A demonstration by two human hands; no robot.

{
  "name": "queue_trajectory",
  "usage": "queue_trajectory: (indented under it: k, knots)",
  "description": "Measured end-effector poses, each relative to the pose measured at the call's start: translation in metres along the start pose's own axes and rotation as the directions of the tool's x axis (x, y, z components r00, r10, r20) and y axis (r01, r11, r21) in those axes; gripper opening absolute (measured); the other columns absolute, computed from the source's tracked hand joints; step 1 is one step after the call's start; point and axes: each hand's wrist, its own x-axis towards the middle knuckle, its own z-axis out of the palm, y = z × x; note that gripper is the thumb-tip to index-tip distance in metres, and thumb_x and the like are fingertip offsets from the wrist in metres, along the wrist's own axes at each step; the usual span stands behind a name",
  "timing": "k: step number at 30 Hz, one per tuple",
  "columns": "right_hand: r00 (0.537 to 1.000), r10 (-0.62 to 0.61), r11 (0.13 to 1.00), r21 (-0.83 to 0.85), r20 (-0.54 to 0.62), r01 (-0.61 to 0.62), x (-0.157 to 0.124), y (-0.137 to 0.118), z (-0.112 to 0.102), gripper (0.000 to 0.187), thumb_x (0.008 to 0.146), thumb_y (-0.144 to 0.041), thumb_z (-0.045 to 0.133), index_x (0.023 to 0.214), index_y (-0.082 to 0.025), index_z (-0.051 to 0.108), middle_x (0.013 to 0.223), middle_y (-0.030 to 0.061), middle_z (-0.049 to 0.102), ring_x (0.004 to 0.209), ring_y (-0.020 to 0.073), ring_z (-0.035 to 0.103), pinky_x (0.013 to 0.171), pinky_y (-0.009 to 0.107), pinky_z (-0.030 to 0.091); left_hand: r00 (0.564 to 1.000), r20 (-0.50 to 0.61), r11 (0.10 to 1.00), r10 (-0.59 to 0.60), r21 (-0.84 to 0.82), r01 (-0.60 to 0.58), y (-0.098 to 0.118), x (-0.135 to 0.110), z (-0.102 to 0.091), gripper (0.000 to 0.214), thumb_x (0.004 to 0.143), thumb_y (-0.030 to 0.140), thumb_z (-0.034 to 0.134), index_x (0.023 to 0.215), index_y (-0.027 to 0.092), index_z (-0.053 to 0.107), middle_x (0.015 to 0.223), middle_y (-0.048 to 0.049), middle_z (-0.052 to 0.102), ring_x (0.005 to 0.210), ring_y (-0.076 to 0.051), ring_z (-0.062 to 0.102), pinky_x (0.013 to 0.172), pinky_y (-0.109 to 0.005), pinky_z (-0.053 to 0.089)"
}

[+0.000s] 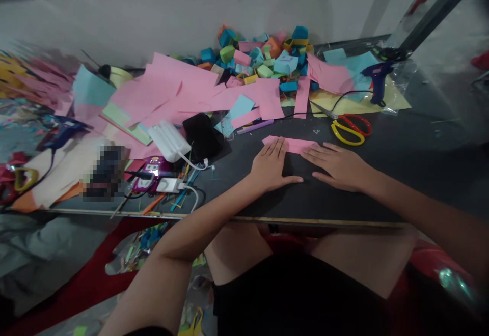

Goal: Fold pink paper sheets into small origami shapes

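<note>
A folded strip of pink paper (pixel 295 145) lies flat on the dark table in front of me. My left hand (pixel 269 165) rests on its left end, fingers stretched out and thumb pointing to the right. On the strip's right end lie the fingertips of my right hand (pixel 336 165), also stretched out flat. Part of the paper is hidden beneath the fingers. Just beyond my right hand are scissors (pixel 351 128) with one yellow and one red handle. A purple pen (pixel 255 127) lies past the strip, to its left.
Pink paper sheets (pixel 168 89) spread over the back left. Folded coloured paper pieces (pixel 263 56) are heaped against the wall. A blue glue gun (pixel 379 82) with a cord lies at the back right. A white power strip (pixel 168 141) and black pouch (pixel 201 136) sit left.
</note>
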Motion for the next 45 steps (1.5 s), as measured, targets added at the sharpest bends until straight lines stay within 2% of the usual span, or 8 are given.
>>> queue_trajectory:
  k: [9,14,17,23,31,35,40,45]
  knots:
    - [0.985,0.174,0.97,0.172,0.016,-0.174,0.013,-0.001,-0.033,0.041,0.1,-0.04,0.049,0.119,-0.019,0.078,0.125,0.0098,0.077,0.115,0.0276,0.073,0.098,0.042,0.055,0.991,-0.112,0.989,0.073,-0.117,-0.086,-0.022,0.007,0.007,0.089,0.098,0.071,0.039,0.155,0.002,0.041,0.164,-0.0231,0.04,0.155,-0.031,0.04,0.129,-0.045,0.033]
    - [0.817,0.575,0.725,0.443,0.032,-0.527,0.068,0.002,-0.048,0.024,0.087,-0.041,0.069,0.085,-0.02,0.08,0.085,0.0058,0.081,0.077,0.0198,0.074,0.071,0.031,0.051,0.963,-0.136,0.936,0.232,-0.239,-0.259,-0.056,0.02,0.008,0.046,0.106,0.037,0.041,0.144,0.017,0.057,0.16,-0.0131,0.05,0.155,-0.024,0.039,0.129,-0.047,0.033]
    - [0.764,0.583,0.662,0.383,0.277,-0.644,0.092,-0.008,-0.041,0.017,0.077,-0.035,0.078,0.087,-0.021,0.08,0.081,0.0037,0.08,0.076,0.0215,0.073,0.066,0.031,0.048,0.97,-0.209,0.955,0.122,-0.243,-0.172,-0.059,0.024,0.009,0.034,0.102,0.031,0.051,0.128,0.02,0.069,0.162,-0.0131,0.048,0.157,-0.03,0.036,0.126,-0.054,0.035]
    - [0.712,0.638,0.622,0.348,0.293,-0.701,0.098,-0.018,-0.031,0.018,0.072,-0.035,0.079,0.086,-0.024,0.081,0.088,0.0055,0.08,0.082,0.026,0.072,0.071,0.036,0.05,0.928,-0.293,0.934,-0.23,-0.336,0.126,-0.04,0.025,0.014,0.056,0.087,0.035,0.072,0.138,0.015,0.059,0.167,-0.0207,0.036,0.159,-0.038,0.029,0.123,-0.059,0.038]
    - [0.732,0.674,0.443,0.735,0.104,-0.513,0.09,-0.014,-0.007,0.008,0.073,-0.028,0.075,0.075,-0.02,0.072,0.078,0.0036,0.076,0.076,0.0198,0.071,0.074,0.032,0.05,0.834,-0.269,0.815,-0.483,-0.485,0.316,-0.022,0.024,0.019,0.062,0.079,0.051,0.079,0.123,0.013,0.058,0.142,-0.0242,0.057,0.148,-0.041,0.042,0.123,-0.057,0.035]
    - [0.672,0.739,0.22,0.925,0.049,-0.309,0.093,-0.013,0.011,0.018,0.074,-0.036,0.073,0.074,-0.021,0.064,0.063,-0.0006,0.067,0.06,0.0147,0.06,0.067,0.031,0.047,0.688,-0.296,0.606,-0.662,-0.751,0.261,-0.023,0.046,0.019,0.063,0.074,0.04,0.083,0.124,0.014,0.054,0.129,-0.0195,0.062,0.124,-0.033,0.06,0.111,-0.054,0.046]
    - [0.601,0.797,-0.083,0.996,0.055,0.019,0.098,-0.023,0.014,0.045,0.064,-0.058,0.082,0.08,-0.023,0.059,0.066,-0.003,0.066,0.06,0.0132,0.059,0.064,0.029,0.05,0.841,-0.218,0.315,-0.495,-0.947,-0.06,-0.017,0.06,0.011,0.035,0.092,0.05,0.06,0.086,0.017,0.068,0.078,-0.0031,0.068,0.067,-0.013,0.058,0.065,-0.028,0.049]
    - [0.57,0.821,-0.013,1.0,0.027,-0.029,0.096,-0.033,0.009,0.045,0.068,-0.06,0.081,0.087,-0.021,0.07,0.076,0.0017,0.075,0.067,0.0165,0.067,0.069,0.032,0.054,0.751,-0.459,0.457,-0.475,-0.858,-0.236,-0.022,0.054,0.005,0.031,0.088,0.048,0.07,0.079,0.019,0.076,0.077,-0.001,0.074,0.068,-0.01,0.059,0.064,-0.024,0.044]
